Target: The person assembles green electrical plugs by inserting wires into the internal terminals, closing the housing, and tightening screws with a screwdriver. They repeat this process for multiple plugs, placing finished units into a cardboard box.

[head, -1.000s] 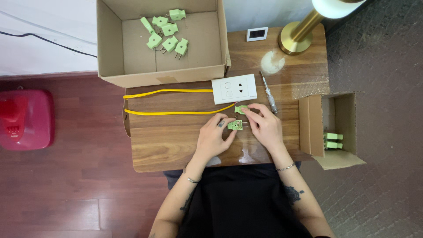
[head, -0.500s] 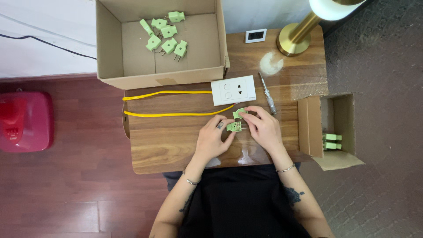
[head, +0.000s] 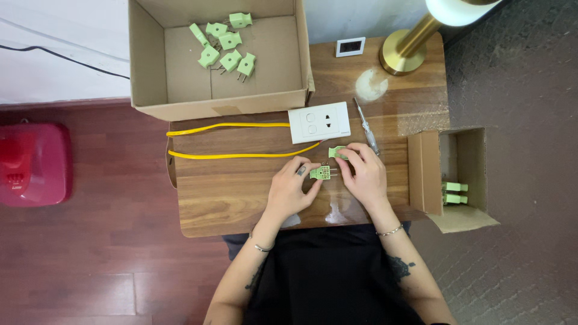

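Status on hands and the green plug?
Left hand pinches open plug. Right hand holds its cover. Screwdriver lies beside; nothing blocking.

Two open brown cardboard boxes

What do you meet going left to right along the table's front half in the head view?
Yellow cable → left hand → green plug → right hand → small box holding green plugs.
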